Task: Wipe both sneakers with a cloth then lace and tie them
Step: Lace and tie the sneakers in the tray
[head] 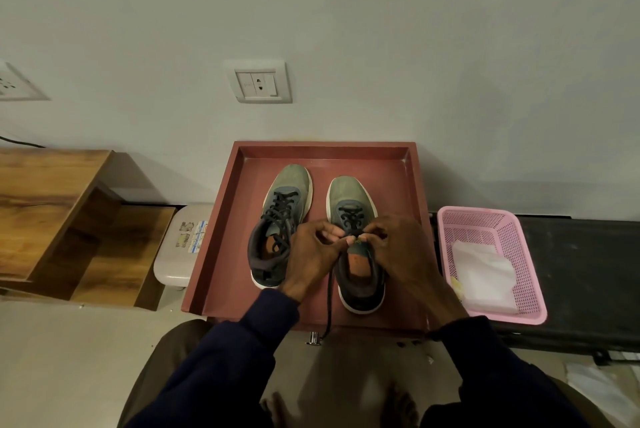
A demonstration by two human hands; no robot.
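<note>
While the left sneaker [280, 225] sits laced on the red tray [221, 230], both hands, left [313, 254] and right [398, 251], pinch the black lace [329, 303] above the right sneaker [356, 247] (white cloth [485, 275] in the pink basket [530, 275]).

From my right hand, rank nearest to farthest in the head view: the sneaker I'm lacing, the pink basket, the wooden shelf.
1. Sneaker, in the tray: right hand pinches its lace.
2. Pink basket, just to the right.
3. Wooden shelf, far left.
</note>
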